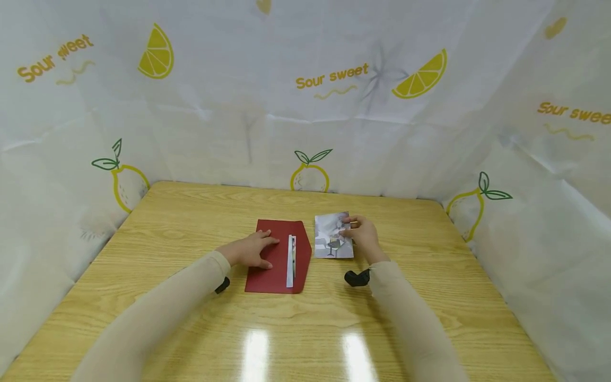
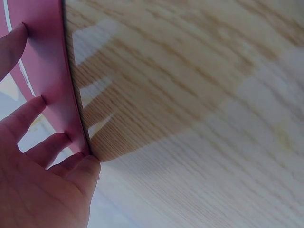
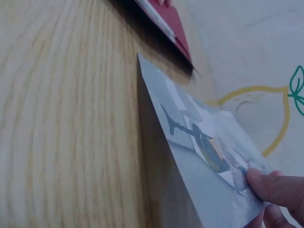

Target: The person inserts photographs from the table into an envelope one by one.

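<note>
A red envelope (image 1: 269, 281) lies on the table with its pointed flap to the right, and several cards (image 1: 290, 265) stick out of its opening. My left hand (image 1: 249, 250) rests on the envelope with fingers spread; in the left wrist view its fingertips (image 2: 38, 101) press on the red paper. My right hand (image 1: 364, 236) pinches a grey and white picture card (image 1: 329, 239) by its right edge, thumb on the printed face and fingers behind. The right wrist view shows this card (image 3: 190, 156) tilted, its near edge raised over the wood.
The wooden table (image 1: 191, 323) reaches back to a white lemon-print cloth (image 1: 229, 116) that hangs behind and at both sides. Black wrist devices (image 1: 357, 278) sit under both wrists, close over the tabletop.
</note>
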The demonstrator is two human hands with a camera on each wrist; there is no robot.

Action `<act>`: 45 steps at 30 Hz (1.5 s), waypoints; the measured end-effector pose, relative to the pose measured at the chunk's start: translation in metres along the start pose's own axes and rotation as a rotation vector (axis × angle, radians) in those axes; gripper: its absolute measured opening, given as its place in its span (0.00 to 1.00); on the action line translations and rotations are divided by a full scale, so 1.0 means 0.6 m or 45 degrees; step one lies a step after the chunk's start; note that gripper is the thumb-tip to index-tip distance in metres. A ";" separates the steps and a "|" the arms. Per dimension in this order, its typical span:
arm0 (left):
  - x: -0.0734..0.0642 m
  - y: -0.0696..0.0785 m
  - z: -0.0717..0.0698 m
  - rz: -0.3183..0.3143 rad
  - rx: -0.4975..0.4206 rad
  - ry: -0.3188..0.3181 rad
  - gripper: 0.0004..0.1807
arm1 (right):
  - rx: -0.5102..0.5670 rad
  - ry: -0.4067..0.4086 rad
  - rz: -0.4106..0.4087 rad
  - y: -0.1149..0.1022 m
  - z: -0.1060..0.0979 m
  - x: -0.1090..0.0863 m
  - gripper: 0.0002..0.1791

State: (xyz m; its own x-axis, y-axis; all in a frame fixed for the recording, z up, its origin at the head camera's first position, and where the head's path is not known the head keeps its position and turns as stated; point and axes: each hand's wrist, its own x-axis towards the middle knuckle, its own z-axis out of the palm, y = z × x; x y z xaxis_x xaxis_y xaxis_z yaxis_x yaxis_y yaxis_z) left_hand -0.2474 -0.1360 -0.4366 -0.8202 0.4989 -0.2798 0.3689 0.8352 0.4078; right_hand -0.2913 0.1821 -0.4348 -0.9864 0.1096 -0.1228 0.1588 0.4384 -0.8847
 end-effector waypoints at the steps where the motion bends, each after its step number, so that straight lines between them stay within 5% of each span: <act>1: 0.000 0.000 0.000 0.003 -0.001 0.000 0.38 | 0.009 -0.007 0.007 -0.003 -0.004 -0.002 0.21; 16: 0.003 -0.001 -0.008 0.010 0.001 -0.008 0.39 | 0.196 -0.057 -0.062 -0.049 -0.039 -0.040 0.26; 23: 0.001 0.000 -0.007 0.003 0.004 -0.006 0.39 | 0.262 -0.065 -0.136 -0.047 -0.020 -0.058 0.27; 45: 0.001 -0.001 -0.002 -0.003 -0.003 -0.002 0.39 | 0.147 -0.094 -0.235 -0.027 0.041 -0.091 0.24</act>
State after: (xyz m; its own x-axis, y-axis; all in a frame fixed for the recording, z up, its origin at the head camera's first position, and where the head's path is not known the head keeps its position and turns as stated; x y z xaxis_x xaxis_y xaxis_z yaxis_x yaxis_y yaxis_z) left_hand -0.2488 -0.1367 -0.4359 -0.8205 0.4972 -0.2819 0.3660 0.8359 0.4091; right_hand -0.2411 0.1472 -0.4247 -0.9994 -0.0303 0.0168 -0.0261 0.3391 -0.9404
